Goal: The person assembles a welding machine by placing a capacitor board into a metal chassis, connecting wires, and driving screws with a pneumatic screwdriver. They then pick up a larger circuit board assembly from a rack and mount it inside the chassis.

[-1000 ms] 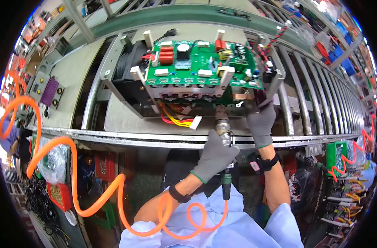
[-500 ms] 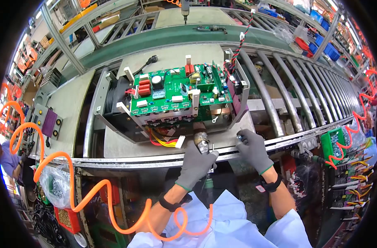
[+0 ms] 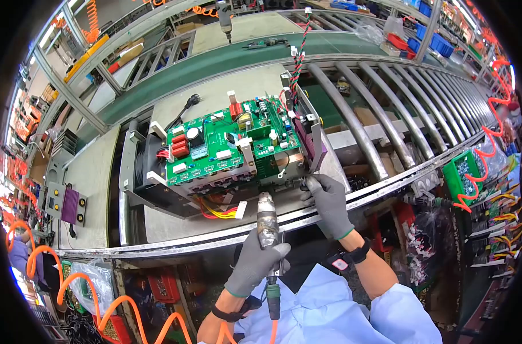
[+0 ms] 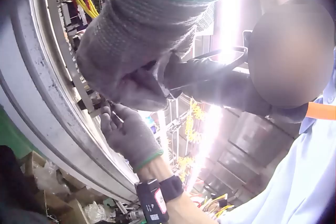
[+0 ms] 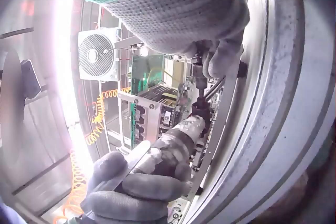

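My gloved left hand [image 3: 252, 264] grips an air screwdriver [image 3: 267, 221] around its body, its taped nose pointing at the chassis and a hose at its tail. With thumb and fingertips, my gloved right hand [image 3: 330, 206] pinches a dark, narrow, bit-like piece [image 5: 200, 79] just beyond the driver's nose. In the right wrist view that piece lines up close with the nose; I cannot tell whether it is seated there. Behind both hands stands an open metal chassis [image 3: 309, 146] with a green circuit board [image 3: 215, 143] on top. Yellow and red wires with a white connector [image 3: 241, 210] hang from its front.
The chassis stands on a pale board [image 3: 158, 223] on the line. Metal rollers [image 3: 358, 129] run off to the right, and a metal rail [image 3: 381, 192] edges the front. An orange coiled hose [image 3: 132, 312] loops at lower left. A green bin [image 3: 464, 175] of small parts sits right.
My right hand came back from the chassis's right side, then moved left to the driver's nose with the dark piece. The driver was drawn back from the chassis. The head view shifted too.
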The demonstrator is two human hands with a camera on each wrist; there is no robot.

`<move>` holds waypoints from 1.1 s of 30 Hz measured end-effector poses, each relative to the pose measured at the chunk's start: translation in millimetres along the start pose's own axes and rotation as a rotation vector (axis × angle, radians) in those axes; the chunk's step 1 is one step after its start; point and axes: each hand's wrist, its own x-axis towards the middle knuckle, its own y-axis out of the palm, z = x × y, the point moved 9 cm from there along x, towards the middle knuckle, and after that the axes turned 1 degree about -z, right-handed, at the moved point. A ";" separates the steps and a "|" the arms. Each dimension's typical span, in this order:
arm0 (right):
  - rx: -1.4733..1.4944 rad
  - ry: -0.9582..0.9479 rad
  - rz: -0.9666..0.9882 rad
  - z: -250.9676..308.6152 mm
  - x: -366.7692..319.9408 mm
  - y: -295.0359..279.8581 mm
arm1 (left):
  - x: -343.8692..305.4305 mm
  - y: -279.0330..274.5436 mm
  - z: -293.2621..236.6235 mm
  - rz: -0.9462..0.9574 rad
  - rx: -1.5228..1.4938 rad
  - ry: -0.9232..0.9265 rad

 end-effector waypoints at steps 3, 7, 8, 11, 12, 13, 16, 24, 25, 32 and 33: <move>0.054 0.000 -0.109 -4.0 -4.5 0.8 | -0.4 3.3 0.5 0.022 -0.033 0.002; 0.052 -0.051 -0.209 -3.7 -7.0 -2.0 | -0.1 8.7 1.3 0.005 -0.017 -0.004; 0.035 -0.064 -0.220 -5.8 -7.0 -1.7 | 1.1 9.9 2.5 -0.008 -0.008 0.009; 0.041 -0.111 -0.277 -7.7 -6.5 -0.9 | 4.2 12.2 -0.2 -0.037 0.027 0.030; 0.043 -0.102 -0.281 -9.1 -5.3 -1.5 | 5.2 11.0 0.1 -0.048 0.042 0.023; 0.045 -0.093 -0.286 -10.3 -4.0 -2.6 | 6.1 9.8 0.2 -0.059 0.057 0.015; 0.041 -0.083 -0.309 -11.0 -2.1 -2.0 | 3.9 11.5 -3.5 -0.083 0.125 0.015; 0.037 -0.115 -0.412 -3.6 -4.5 -2.7 | 3.3 15.5 -3.2 -0.079 0.130 0.041; 0.041 -0.109 -0.421 -2.3 -5.0 -1.3 | 3.5 17.7 -3.5 -0.075 0.134 0.049; -0.277 -0.125 -0.280 16.2 -0.9 -16.8 | 17.1 14.4 -5.2 -0.100 0.059 0.068; -0.354 -0.206 -0.329 29.0 -1.9 -21.0 | 24.1 14.3 -4.5 -0.109 0.030 0.091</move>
